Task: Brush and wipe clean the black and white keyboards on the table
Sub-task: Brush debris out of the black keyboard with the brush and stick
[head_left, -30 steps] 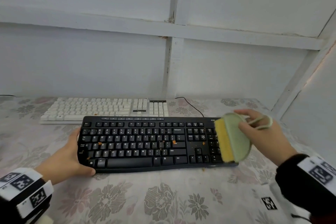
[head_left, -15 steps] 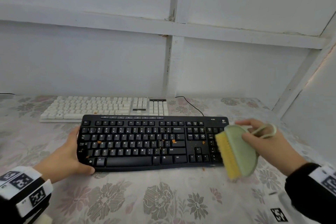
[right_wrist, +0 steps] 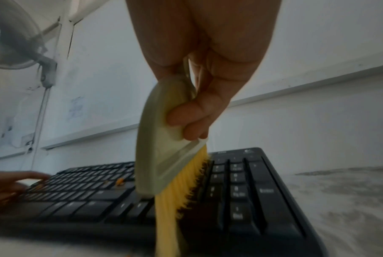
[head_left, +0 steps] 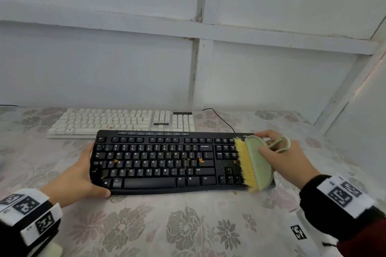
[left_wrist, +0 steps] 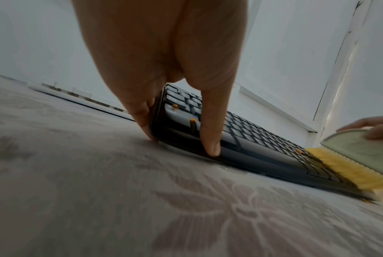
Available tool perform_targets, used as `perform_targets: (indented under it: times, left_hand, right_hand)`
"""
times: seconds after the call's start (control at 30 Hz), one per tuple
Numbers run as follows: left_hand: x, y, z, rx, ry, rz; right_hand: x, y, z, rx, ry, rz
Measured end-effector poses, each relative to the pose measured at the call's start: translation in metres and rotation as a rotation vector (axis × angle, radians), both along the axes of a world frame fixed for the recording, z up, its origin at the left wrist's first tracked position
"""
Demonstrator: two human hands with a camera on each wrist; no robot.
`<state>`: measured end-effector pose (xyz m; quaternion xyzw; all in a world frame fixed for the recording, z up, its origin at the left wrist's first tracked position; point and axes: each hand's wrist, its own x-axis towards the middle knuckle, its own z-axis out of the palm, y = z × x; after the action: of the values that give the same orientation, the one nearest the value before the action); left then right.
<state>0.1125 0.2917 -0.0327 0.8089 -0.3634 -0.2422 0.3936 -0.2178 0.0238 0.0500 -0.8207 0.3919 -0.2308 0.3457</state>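
The black keyboard (head_left: pixel 167 160) lies across the middle of the table with orange crumbs (head_left: pixel 201 160) on several keys. Behind it sits the white keyboard (head_left: pixel 117 121). My left hand (head_left: pixel 93 170) braces the black keyboard's left end, straight fingers (left_wrist: pixel 142 111) against the side and thumb on the front rim. My right hand (head_left: pixel 263 142) grips a pale green brush (head_left: pixel 258 162) with yellow bristles (right_wrist: pixel 177 191), which rest on the number-pad end of the black keyboard (right_wrist: pixel 241 191).
A floral tablecloth (head_left: pixel 188 225) covers the table, with a crumb (head_left: pixel 235 193) near the keyboard's front right corner. A black cable (head_left: pixel 221 119) runs back to the white panelled wall. A fan (right_wrist: pixel 14 43) hangs on the wall in the right wrist view.
The brush swept down and right past the black keyboard's right end, then came back left onto the number pad. The left hand has stayed put.
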Motion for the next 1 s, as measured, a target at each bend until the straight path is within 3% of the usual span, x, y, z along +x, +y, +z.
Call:
perform_targets:
  times: [0.17, 0.37, 0.5, 0.77, 1.0]
  left_hand:
    - [-0.002, 0.0, 0.003, -0.006, 0.011, -0.013]
    - [-0.002, -0.001, 0.002, 0.008, -0.005, -0.012]
    - [0.0, -0.001, 0.0, 0.012, -0.027, -0.003]
    - [-0.003, 0.0, 0.002, 0.007, -0.02, 0.006]
    - [-0.003, 0.0, 0.003, 0.022, 0.005, 0.011]
  right_hand:
    - [-0.015, 0.015, 0.006, 0.016, 0.088, 0.072]
    - [0.008, -0.004, 0.032, -0.08, -0.072, -0.044]
    - [0.021, -0.006, 0.021, -0.07, -0.041, -0.03]
    - [-0.013, 0.023, -0.002, -0.028, 0.104, 0.085]
    - [0.011, -0.001, 0.024, -0.075, -0.125, -0.05]
